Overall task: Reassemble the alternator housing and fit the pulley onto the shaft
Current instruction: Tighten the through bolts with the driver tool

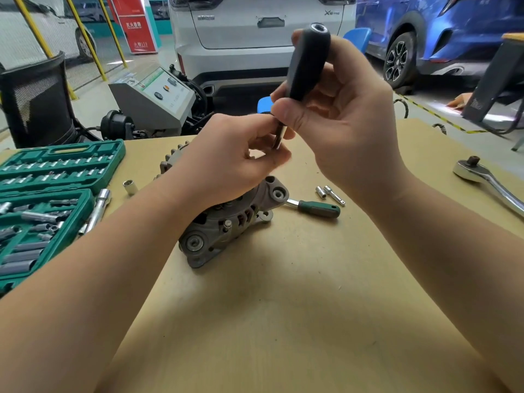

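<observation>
The grey alternator (226, 225) lies on the tan table (283, 307), partly hidden under my left forearm. My right hand (340, 114) grips a black driver handle (307, 63) held upright above the alternator. My left hand (235, 157) pinches the metal shaft (277, 137) at the handle's lower end. What sits on the shaft tip is hidden by my fingers. No pulley shows in view.
An open green socket case (51, 194) fills the left. A loose socket (130, 187) and extension bar (97, 211) lie beside it. A green-handled ratchet (317, 208), small socket (321, 192) and adapter (334, 194) lie right of the alternator. A large chrome ratchet (487, 180) lies far right.
</observation>
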`<state>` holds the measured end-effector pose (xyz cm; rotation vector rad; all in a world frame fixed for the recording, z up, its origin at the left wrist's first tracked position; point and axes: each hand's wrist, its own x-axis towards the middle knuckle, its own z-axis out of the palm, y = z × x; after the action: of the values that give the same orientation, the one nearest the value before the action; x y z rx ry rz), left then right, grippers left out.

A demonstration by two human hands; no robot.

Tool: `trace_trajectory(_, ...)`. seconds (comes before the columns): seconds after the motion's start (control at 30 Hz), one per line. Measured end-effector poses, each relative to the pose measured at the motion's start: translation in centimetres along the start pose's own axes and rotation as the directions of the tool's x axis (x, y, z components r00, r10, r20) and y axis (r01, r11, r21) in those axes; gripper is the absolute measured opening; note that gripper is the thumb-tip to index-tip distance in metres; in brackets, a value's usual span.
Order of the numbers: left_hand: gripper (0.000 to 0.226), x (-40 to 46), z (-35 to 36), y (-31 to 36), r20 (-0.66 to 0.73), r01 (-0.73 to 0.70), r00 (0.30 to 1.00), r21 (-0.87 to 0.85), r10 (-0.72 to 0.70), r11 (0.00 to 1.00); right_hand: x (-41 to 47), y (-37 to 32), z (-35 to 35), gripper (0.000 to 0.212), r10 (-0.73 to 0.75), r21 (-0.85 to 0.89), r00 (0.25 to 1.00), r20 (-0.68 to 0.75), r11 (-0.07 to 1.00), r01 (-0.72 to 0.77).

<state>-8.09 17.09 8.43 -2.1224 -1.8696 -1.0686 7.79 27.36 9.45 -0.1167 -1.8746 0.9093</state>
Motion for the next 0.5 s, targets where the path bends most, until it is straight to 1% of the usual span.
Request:
trace_trajectory(0.07,0.028,-0.04,0.20,0.08,-0.041,-0.029,0.999,0.082,0.032,0.996,-0.10,-0.07,0.18,0.054,0.006,-0.050,0.997,-0.072,0.999,-0.010)
trace_trajectory(0.13,0.027,0.08,0.38,-0.05,-0.082,-0.056,0.994,0.146,0.069,0.988,-0.25,-0.07,0.38,0.051,0.003,-0.081,0.992,-0.127,0.997,-0.013)
trace_trajectory(0.2,0.021,0.14,0.36,-0.16,-0.087,-0.054,0.994,0.143,0.067,0.988,-0.32,0.06,0.52,0.041,-0.006,-0.053,0.995,-0.104,0.999,0.000)
trace_trajectory(0.27,0.018,0.11,0.31,-0.28,-0.069,-0.026,0.997,0.114,0.034,0.993,-0.36,0.38,0.33,0.035,-0.039,-0.027,0.999,-0.035,0.999,0.038)
trace_trajectory(0.33,0.018,0.00,0.24,-0.34,-0.045,-0.002,0.999,0.079,0.005,0.997,-0.30,0.54,0.09,0.042,-0.055,-0.018,0.998,0.006,0.998,0.055)
trace_trajectory(0.43,0.011,-0.05,0.23,-0.41,-0.049,0.016,0.999,0.033,-0.014,0.999,-0.33,0.69,0.05,0.043,-0.057,-0.050,0.998,-0.001,0.997,0.057)
trace_trajectory(0.5,0.023,-0.06,0.28,-0.28,-0.059,0.008,0.998,0.046,-0.005,0.999,-0.37,0.59,0.30,0.046,-0.044,-0.050,0.998,-0.034,0.998,0.043)
